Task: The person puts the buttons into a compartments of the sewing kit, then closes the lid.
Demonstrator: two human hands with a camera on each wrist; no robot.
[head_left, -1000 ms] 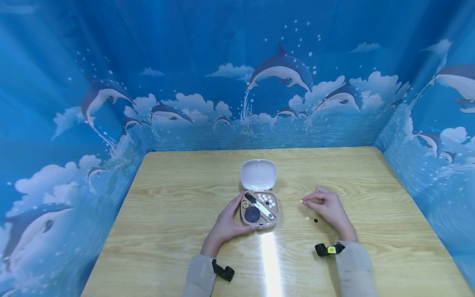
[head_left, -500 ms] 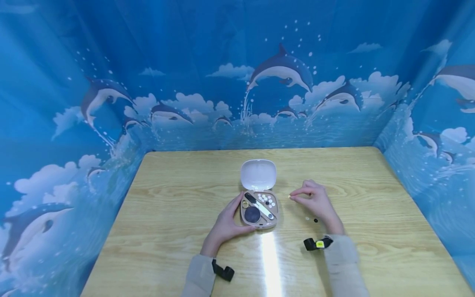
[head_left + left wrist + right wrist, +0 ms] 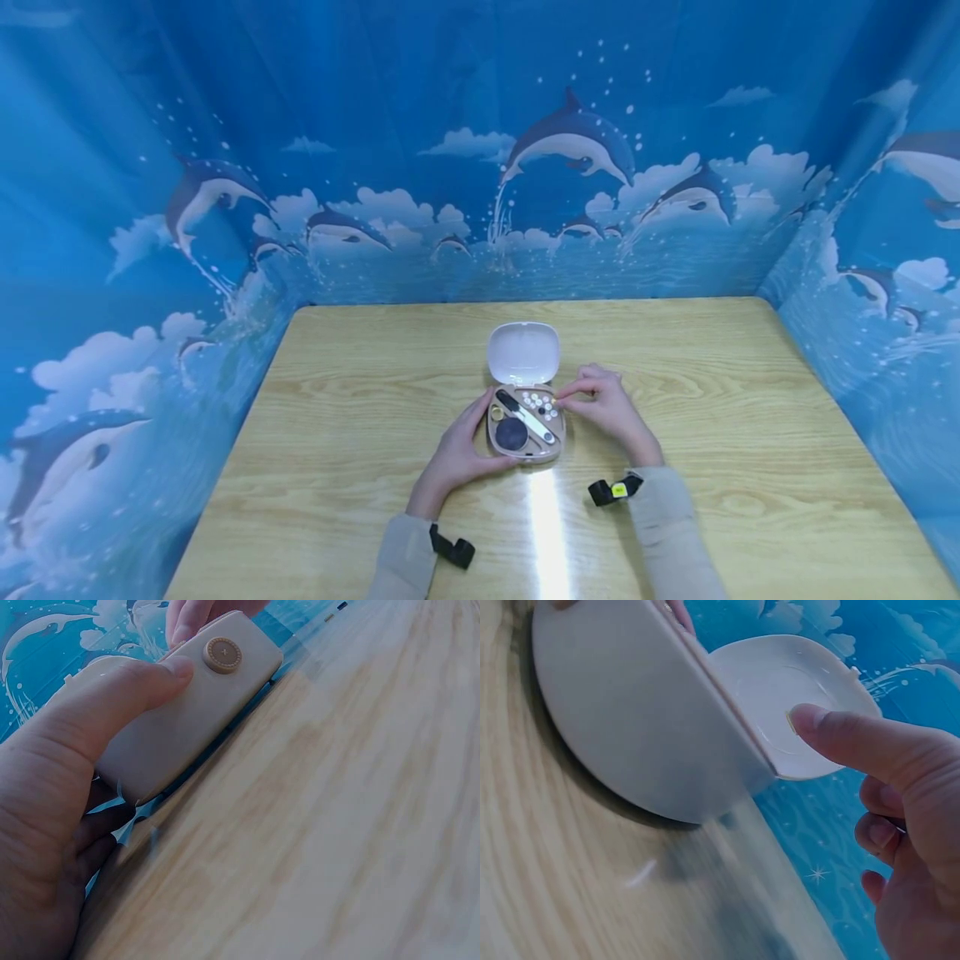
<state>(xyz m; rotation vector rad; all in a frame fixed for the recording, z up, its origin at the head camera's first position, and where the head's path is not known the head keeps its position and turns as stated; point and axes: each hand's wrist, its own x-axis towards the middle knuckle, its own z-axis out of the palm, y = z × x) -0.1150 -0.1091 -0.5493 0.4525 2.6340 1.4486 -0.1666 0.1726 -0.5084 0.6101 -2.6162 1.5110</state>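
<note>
A beige sewing kit case [image 3: 540, 458] sits on the table with its white lid [image 3: 522, 354] raised. My left hand [image 3: 459, 448] grips its left side, thumb on the front wall beside a round clasp [image 3: 223, 655]. Several white buttons [image 3: 536, 402] and a black one fill the upper right compartment. Diagonally across the case lies a white tool with a black end [image 3: 527, 417]. A dark round piece [image 3: 512, 434] and a gold ring [image 3: 497, 413] lie left of it. My right hand [image 3: 606, 410] pinches a small yellowish button [image 3: 790, 723] at the button compartment's right rim.
The wooden table [image 3: 337, 400] has a bright glare streak in front of the case. Two small pieces, one dark [image 3: 342, 606], lie on it in the left wrist view. A blue dolphin-print curtain [image 3: 390, 167] surrounds the table's back and sides.
My right hand has moved left with the small button, from over the table to the case's right edge. Its forearm now covers the loose buttons in the head view. My left hand has stayed.
</note>
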